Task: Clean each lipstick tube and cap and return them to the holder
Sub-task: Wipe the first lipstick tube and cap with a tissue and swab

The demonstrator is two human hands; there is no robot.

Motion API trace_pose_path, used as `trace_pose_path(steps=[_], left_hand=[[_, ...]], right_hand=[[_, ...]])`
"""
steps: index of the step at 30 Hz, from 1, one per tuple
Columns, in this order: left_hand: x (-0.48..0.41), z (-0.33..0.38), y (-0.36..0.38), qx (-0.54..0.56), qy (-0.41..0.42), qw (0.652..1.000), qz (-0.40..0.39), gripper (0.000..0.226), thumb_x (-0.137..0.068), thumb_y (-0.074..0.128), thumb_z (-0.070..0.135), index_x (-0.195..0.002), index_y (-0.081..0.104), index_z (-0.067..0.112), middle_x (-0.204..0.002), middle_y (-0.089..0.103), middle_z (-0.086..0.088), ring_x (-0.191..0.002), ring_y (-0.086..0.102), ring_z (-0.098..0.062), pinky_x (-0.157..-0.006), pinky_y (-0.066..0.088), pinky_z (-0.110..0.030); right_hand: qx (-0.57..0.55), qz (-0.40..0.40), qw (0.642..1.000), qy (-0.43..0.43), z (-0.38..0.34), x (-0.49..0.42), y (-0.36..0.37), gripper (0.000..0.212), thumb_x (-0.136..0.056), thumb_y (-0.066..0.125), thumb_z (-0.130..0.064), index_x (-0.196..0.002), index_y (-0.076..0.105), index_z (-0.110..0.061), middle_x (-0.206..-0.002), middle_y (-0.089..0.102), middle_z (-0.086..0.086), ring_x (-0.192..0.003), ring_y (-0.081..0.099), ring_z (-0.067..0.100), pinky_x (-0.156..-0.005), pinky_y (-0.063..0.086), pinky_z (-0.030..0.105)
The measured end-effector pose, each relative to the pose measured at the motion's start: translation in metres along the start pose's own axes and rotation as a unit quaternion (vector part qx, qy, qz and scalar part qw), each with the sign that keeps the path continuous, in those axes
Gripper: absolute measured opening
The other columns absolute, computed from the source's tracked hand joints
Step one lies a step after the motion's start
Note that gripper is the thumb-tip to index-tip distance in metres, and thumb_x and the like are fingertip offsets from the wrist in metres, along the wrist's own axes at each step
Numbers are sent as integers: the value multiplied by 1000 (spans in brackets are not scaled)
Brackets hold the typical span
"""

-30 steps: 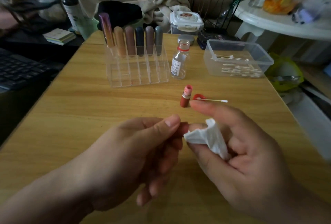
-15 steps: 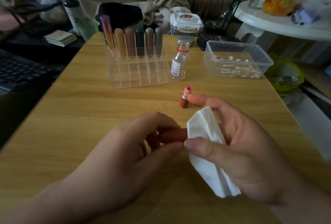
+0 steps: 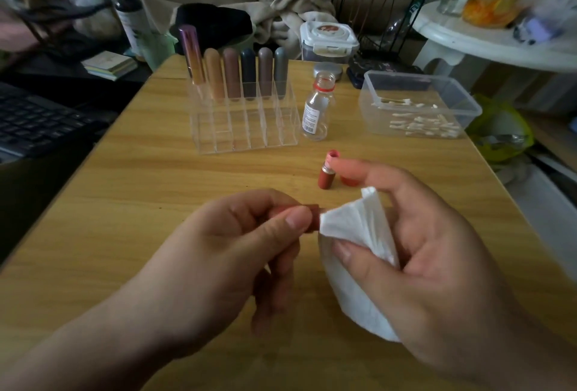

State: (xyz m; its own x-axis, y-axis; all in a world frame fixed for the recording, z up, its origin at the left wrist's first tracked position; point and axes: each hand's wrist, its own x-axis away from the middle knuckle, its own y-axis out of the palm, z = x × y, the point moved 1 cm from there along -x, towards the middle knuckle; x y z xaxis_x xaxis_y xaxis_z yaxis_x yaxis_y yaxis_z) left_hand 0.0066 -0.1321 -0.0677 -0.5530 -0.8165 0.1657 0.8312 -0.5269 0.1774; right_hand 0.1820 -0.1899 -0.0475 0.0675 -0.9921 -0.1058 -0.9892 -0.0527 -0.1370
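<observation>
Fingers (image 3: 281, 228) round cap (image 3: 313, 219), end-on to tissue (image 3: 359, 228)

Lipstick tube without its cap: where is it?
In the head view the tube stands on the table, right of centre, in front of the bottle, beside the forefinger of the right hand.

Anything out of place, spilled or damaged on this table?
No spill or damage shows. Two things stand open: the small clear bottle beside the holder has no cap on, and a red lipstick tube stands uncapped on the table. The left hand grips a red cap against the tissue held by the right hand.
</observation>
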Motion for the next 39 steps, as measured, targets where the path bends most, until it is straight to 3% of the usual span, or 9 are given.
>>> trace_pose_path(steps=[3, 6, 9, 14, 20, 28, 33, 37, 39], left_hand=[[5, -4, -4, -192, 148, 969, 46, 8, -86, 65, 29, -92, 70, 28, -66, 66, -1, -48, 61, -19, -44, 49, -28], [8, -4, -9, -431, 310, 846, 47, 18, -91, 63, 29, -108, 68, 25, -93, 68, 19, -75, 64, 7, -65, 46, -7], [6, -7, -8, -447, 351, 822, 33, 26, -92, 66, 30, -115, 70, 19, -98, 69, 17, -82, 64, 3, -70, 47, -10], [-1, -1, -9, -115, 63, 991, -15, 40, -74, 75, 50, -102, 72, 22, -83, 71, -4, -57, 64, -26, -42, 50, -34], [0, 3, -1, 128, -152, 970, -138, 48, -85, 72, 43, -94, 69, -4, -65, 60, -23, -38, 55, -22, -35, 48, -25], [7, -6, -3, -89, 129, 988, 3, 17, -76, 82, 25, -86, 72, 16, -71, 71, -5, -49, 63, -20, -47, 53, -30], [8, -8, -10, -438, 382, 814, 11, 21, -90, 69, 26, -109, 65, 17, -96, 66, 15, -84, 65, -3, -73, 51, -17], [4, -7, -8, -185, 135, 973, -19, 36, -77, 76, 52, -103, 65, 30, -93, 73, 0, -83, 71, -16, -75, 59, -34], [1, -4, -8, -76, 26, 996, -49, 50, -77, 70, 63, -97, 71, 17, -80, 70, -10, -65, 64, -21, -60, 53, -30]], right_hand=[[-112, -21, 988, 104, -2, -9, -6, 53, -80, 76, -3, -123, 63, -32, -85, 72, 5, -75, 71, 20, -61, 55, 24], [-197, -39, 964, 177, 2, -10, -8, 51, -68, 76, -7, -113, 71, -30, -81, 70, 5, -71, 71, 21, -58, 53, 26], [-220, -25, 960, 172, 0, -9, -8, 53, -67, 75, -4, -115, 70, -26, -77, 67, 7, -67, 68, 20, -55, 52, 24], [23, 35, 999, -5, -2, 2, -9, 61, -75, 80, -11, -120, 60, -47, -70, 70, 8, -55, 66, 23, -46, 56, 30], [215, 10, 963, -160, 6, 12, -9, 59, -89, 71, -15, -136, 50, -44, -70, 68, 10, -48, 61, 28, -40, 48, 36], [-150, -41, 977, 144, -2, 1, -2, 38, -71, 74, -13, -105, 72, -29, -81, 72, 8, -72, 70, 21, -61, 52, 24], [-195, -36, 963, 185, -3, -2, -3, 38, -65, 78, -14, -101, 74, -24, -86, 73, 11, -79, 72, 26, -63, 55, 28], [-71, 3, 995, 75, -7, 1, -7, 50, -77, 81, -12, -117, 64, -39, -74, 70, 5, -65, 69, 21, -57, 54, 24], [-2, 20, 1000, 5, -4, 8, -5, 54, -77, 75, -17, -119, 61, -48, -69, 67, 14, -56, 62, 35, -47, 53, 37]])
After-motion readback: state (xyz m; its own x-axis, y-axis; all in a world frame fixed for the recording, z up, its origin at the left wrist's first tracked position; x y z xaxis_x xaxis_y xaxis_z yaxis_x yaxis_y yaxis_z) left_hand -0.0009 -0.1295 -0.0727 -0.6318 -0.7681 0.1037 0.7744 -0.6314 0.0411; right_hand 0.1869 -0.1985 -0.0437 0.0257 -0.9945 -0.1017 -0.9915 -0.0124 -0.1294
